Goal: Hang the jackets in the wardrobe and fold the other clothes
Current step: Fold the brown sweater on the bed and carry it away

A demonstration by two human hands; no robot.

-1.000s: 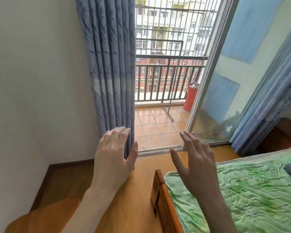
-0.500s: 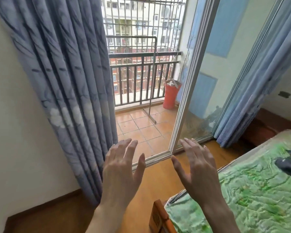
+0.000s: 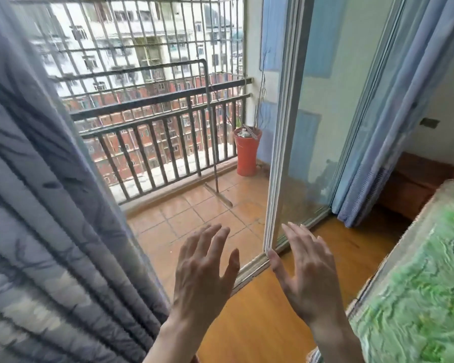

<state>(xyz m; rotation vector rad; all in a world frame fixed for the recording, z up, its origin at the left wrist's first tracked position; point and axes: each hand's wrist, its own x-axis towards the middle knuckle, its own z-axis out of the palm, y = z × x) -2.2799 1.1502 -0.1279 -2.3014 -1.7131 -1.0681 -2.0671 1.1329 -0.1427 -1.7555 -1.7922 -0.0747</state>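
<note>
Your left hand (image 3: 203, 271) and right hand (image 3: 306, 271) raised side by side, fingers spread, holding nothing, grey curtain (image 3: 50, 231) left, green bed (image 3: 417, 284) right

The doorway to the balcony stands open between the curtain (image 3: 50, 205) on the left and the sliding glass door (image 3: 299, 153) on the right. Beyond it the tiled floor (image 3: 194, 213) lies bare up to the railing (image 3: 155, 142), where a metal rack (image 3: 210, 127) and a red bin (image 3: 247, 150) (in the corner) stand. The bed (image 3: 417, 297) blocks the right.
</note>
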